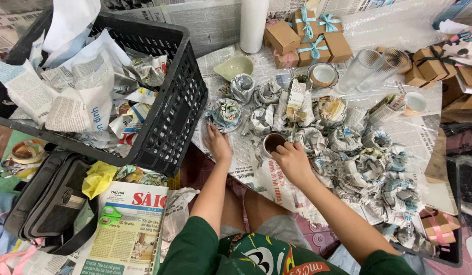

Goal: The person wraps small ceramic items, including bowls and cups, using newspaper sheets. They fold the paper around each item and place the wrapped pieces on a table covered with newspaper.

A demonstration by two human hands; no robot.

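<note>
Low worktop covered in newspaper sheets, crowded with crumpled newspaper bundles, small brown gift boxes with teal ribbon, two clear glasses lying on their sides, and a black plastic crate of loose paper at the near-left edge. Brown cup stands on a newspaper sheet near the front edge, between the hands. Left hand lies flat, fingers spread, just left of the cup; right hand has fingertips curled on the cup rim.

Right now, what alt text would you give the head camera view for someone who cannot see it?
A seated person's right hand touches a dark cup while the left hand rests flat on newspaper, among many newspaper-wrapped bundles. A black crate of crumpled paper stands at left.
</note>
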